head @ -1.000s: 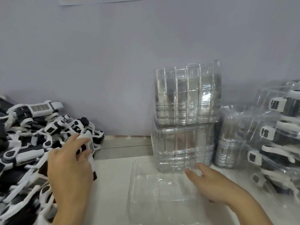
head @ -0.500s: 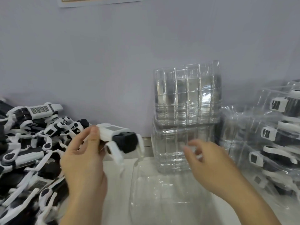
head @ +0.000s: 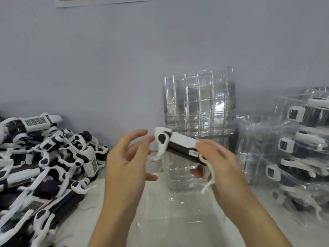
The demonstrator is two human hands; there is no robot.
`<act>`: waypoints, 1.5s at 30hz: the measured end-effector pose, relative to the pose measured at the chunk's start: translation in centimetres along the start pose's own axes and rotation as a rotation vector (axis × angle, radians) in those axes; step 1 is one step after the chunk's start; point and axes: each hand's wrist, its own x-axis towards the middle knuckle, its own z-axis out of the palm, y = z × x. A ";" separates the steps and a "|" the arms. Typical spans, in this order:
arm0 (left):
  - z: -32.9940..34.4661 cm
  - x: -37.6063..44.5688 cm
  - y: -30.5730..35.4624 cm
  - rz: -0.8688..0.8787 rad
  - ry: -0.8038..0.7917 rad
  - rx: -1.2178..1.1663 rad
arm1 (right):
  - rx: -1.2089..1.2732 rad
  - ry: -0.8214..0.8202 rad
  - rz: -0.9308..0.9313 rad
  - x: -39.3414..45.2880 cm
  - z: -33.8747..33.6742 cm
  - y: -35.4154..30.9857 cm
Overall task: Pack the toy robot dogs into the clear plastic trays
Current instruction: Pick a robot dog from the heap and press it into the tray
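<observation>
Toy robot dog [head: 179, 146] held in the air above the open clear tray [head: 178, 216] on my worktop [head: 106, 198], probably to line it up. My right hand [head: 222, 164] grips its rear end; my left hand [head: 128, 157] is wide, fingertips near its head. Tray looks empty. Empty trays [head: 199, 104] stacked behind; packed trays [head: 300, 148] at right; loose dogs [head: 44, 157] piled left.

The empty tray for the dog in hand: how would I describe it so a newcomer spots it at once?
Start at the tall stack of clear trays standing against the wall. Just in front of it, flat on the white table, lies one open tray, below the hands. Unlike the packed trays at the right, it lies alone and holds no dog.
</observation>
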 end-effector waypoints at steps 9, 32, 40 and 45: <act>-0.3 -0.2 -0.6 -0.184 -0.303 -0.273 | 0.398 -0.281 0.355 -0.1 -1.8 -0.1; -1.9 0.6 -5.1 -0.219 0.053 0.116 | -0.973 0.007 -0.373 0.9 -1.4 2.7; -2.1 -0.2 -8.5 -0.459 -0.127 0.284 | -0.941 -0.087 -0.343 0.8 0.1 4.3; -2.2 -0.3 -8.7 -0.510 -0.178 0.221 | -1.005 -0.173 -0.257 0.6 0.2 5.5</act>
